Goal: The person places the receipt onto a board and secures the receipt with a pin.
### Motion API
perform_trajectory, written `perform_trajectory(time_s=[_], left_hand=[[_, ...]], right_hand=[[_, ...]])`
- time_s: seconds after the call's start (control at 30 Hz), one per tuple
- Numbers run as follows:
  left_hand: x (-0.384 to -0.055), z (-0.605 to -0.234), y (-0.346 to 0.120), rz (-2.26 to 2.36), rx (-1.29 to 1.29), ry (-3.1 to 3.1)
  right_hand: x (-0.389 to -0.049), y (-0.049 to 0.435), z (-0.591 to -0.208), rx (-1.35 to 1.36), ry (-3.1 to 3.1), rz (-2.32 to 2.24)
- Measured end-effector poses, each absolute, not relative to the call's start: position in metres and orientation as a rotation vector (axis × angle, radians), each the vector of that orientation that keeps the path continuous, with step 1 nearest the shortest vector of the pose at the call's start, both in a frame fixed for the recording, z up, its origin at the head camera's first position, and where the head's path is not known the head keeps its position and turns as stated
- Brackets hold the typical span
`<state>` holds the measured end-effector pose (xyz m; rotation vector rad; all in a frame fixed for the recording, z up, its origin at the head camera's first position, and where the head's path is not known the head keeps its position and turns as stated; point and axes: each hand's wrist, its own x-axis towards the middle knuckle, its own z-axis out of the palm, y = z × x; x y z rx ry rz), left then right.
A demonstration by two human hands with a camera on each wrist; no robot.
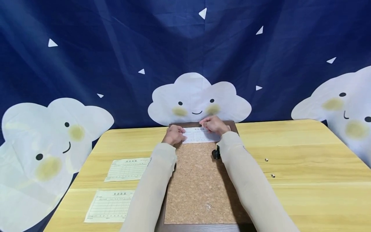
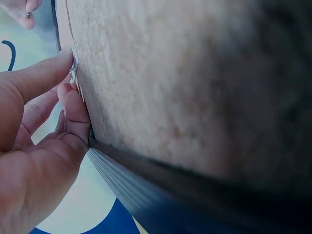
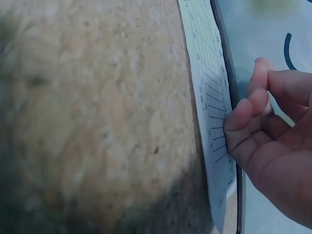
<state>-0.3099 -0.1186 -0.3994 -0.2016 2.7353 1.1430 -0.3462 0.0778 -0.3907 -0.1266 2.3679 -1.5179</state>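
Observation:
A white printed paper form [image 1: 200, 135] lies across the far end of a cork board [image 1: 200, 183] with a dark brown frame. At the form's left edge my left hand [image 1: 174, 134] holds it, thumb and bent fingers close together there. A bit of the paper [image 2: 74, 70] shows between them in the left wrist view. My right hand [image 1: 215, 124] is over the form's upper right part, with thumb and index finger pinched. In the left wrist view a tiny silvery tack [image 2: 29, 14] shows at those fingertips. Its lower fingers [image 3: 239, 126] rest against the form's edge in the right wrist view.
Two pale yellow printed forms, the farther form [image 1: 127, 169] and the nearer form [image 1: 109, 206], lie on the wooden table [image 1: 316, 199] left of the board. Two small silvery tacks, one tack [image 1: 266, 159] beyond another tack [image 1: 273, 176], lie to the right. A dark blue cloud-print curtain [image 1: 121, 48] hangs behind.

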Motion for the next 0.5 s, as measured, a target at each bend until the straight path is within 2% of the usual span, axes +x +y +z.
perform_trajectory(time_s=[0.5], left_hand=[[-0.3104,-0.3993,-0.1179,1.138,-0.228,2.718]], right_hand=[[-0.3488,0.0765,-0.3928,-0.116,2.394,-1.446]])
